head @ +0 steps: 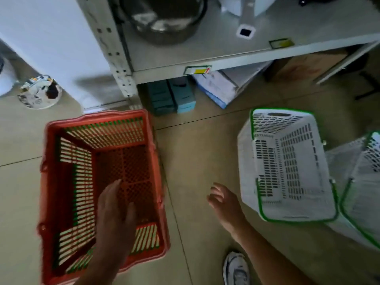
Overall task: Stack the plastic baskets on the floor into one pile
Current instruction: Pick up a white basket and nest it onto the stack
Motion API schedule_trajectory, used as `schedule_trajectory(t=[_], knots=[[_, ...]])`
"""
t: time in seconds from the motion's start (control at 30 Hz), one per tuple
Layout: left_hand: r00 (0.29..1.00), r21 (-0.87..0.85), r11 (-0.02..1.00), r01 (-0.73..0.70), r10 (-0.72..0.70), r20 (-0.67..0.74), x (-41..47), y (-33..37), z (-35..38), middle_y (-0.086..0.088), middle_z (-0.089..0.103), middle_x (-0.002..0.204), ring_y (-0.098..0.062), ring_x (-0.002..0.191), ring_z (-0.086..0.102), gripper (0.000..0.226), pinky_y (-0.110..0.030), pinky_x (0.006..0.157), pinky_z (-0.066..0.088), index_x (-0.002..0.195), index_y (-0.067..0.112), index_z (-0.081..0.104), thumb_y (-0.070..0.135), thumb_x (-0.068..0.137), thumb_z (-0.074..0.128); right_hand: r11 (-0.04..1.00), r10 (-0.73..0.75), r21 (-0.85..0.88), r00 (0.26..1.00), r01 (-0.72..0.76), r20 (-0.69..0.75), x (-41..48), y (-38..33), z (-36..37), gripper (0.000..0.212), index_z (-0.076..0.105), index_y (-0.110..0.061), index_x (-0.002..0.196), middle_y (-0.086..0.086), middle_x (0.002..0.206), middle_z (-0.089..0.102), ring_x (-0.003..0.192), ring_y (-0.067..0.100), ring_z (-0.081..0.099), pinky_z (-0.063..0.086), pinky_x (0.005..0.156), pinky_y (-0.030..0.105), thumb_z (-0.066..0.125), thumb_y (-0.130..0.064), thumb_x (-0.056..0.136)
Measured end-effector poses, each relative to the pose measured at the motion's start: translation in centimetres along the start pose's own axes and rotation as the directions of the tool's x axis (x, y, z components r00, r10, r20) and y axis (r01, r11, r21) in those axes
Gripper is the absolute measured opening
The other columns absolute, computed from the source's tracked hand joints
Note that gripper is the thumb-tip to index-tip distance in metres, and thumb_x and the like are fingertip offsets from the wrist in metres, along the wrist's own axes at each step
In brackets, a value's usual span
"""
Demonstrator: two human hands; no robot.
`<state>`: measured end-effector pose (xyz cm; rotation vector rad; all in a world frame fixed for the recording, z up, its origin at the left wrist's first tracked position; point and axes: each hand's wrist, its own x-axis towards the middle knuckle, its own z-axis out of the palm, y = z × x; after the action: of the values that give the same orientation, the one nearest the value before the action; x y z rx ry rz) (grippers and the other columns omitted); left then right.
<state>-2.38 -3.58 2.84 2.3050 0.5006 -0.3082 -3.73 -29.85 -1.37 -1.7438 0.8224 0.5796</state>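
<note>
Baskets on tiled floor: red slatted basket (98, 182) at lower left of the frame, white green-rimmed basket (287, 167) at right, tilted. My left hand (115, 210) hovers over the red one, fingers spread, holding nothing; my right hand (224, 200) hangs empty above bare floor (195, 153) between them. A second white basket (362, 182) is cut off at the right edge and blurred.

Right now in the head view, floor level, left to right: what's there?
Red basket with the left hand over it → right hand → white basket with green rim → second white basket, cut off at the edge.
</note>
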Motion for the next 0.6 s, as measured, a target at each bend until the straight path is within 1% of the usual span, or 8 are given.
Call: schedule_trajectory(t=[0.1,0.17,0.23,0.3,0.37,0.43,0.53,0.6], knots=[[0.966,-0.070,0.992,-0.108,0.121,0.230,-1.8,7.2,7.9,-0.007,0.055,0.151,-0.024,0.129,0.056,0.059,-0.039,0.112,0.041,0.152,0.011,0.051,0.006,0.095,0.062,1.000,-0.009,0.018,0.989,0.012,-0.148,1.6,1.5,-8.2,0.047,0.051,-0.010,0.133,0.004,0.124,0.061,0.108,0.018,0.061,0.050,0.094,0.034,0.063,-0.011,0.087],[0.933,-0.092,0.991,-0.096,0.122,0.339,-3.0,11.2,13.3,-0.001,0.049,0.159,-0.011,0.122,0.051,0.061,-0.033,0.108,0.042,0.158,0.021,0.044,0.010,0.101,0.062,0.993,-0.009,0.108,0.970,0.037,-0.244,2.8,2.9,-13.4,0.039,0.056,-0.012,0.123,0.007,0.121,0.064,0.110,0.025,0.062,0.049,0.099,0.042,0.063,-0.004,0.086],[0.902,-0.091,0.994,-0.054,0.087,0.422,-3.6,14.5,18.6,0.002,0.049,0.160,-0.010,0.125,0.054,0.061,-0.028,0.105,0.041,0.160,0.023,0.041,0.013,0.103,0.059,0.990,0.005,0.136,0.950,0.039,-0.311,3.9,4.2,-18.3,0.030,0.060,-0.020,0.108,0.004,0.108,0.068,0.107,0.027,0.064,0.050,0.098,0.042,0.061,-0.001,0.085],[0.874,-0.092,0.996,-0.013,0.056,0.482,-3.6,16.4,23.6,-0.005,0.051,0.160,-0.021,0.141,0.055,0.061,-0.031,0.113,0.042,0.160,0.017,0.040,0.010,0.102,0.060,0.997,-0.002,0.076,0.933,0.031,-0.359,5.0,5.5,-22.8,0.031,0.063,-0.032,0.099,-0.008,0.101,0.068,0.102,0.023,0.064,0.049,0.096,0.039,0.061,-0.004,0.085],[0.840,-0.080,0.995,0.058,-0.005,0.543,-3.4,17.6,27.7,-0.011,0.049,0.163,-0.029,0.148,0.050,0.064,-0.041,0.121,0.042,0.160,0.012,0.039,0.009,0.100,0.062,0.999,0.006,-0.044,0.914,-0.026,-0.405,6.2,6.9,-26.8,0.040,0.059,-0.025,0.123,0.001,0.128,0.063,0.120,0.026,0.057,0.041,0.107,0.041,0.060,-0.012,0.086],[0.794,-0.049,0.994,0.101,-0.051,0.605,-3.5,18.8,30.5,-0.011,0.048,0.164,-0.032,0.149,0.049,0.067,-0.049,0.121,0.041,0.160,0.014,0.039,0.016,0.098,0.065,0.981,0.034,-0.156,0.891,-0.117,-0.453,7.4,8.1,-30.4,0.060,0.039,-0.011,0.144,0.009,0.149,0.044,0.136,0.028,0.042,0.031,0.114,0.037,0.058,-0.015,0.088],[0.769,-0.148,0.974,0.174,-0.040,0.638,-4.0,20.3,32.8,-0.009,0.075,0.130,-0.036,0.124,0.070,0.041,-0.055,0.107,0.054,0.123,0.025,0.069,0.021,0.082,0.067,0.956,0.060,-0.219,0.861,-0.194,-0.504,9.3,9.4,-34.3,0.063,0.036,-0.002,0.142,0.020,0.147,0.042,0.132,0.034,0.045,0.037,0.107,0.038,0.059,-0.017,0.085],[0.775,-0.199,0.955,0.218,-0.046,0.630,-4.0,20.7,33.4,-0.013,0.079,0.117,-0.037,0.106,0.076,0.028,-0.053,0.099,0.060,0.111,0.017,0.071,0.010,0.084,0.070,0.948,0.137,-0.194,0.872,-0.254,-0.471,10.4,10.1,-35.8,0.064,0.038,-0.002,0.140,0.021,0.143,0.048,0.125,0.035,0.051,0.043,0.097,0.037,0.062,-0.019,0.084]])
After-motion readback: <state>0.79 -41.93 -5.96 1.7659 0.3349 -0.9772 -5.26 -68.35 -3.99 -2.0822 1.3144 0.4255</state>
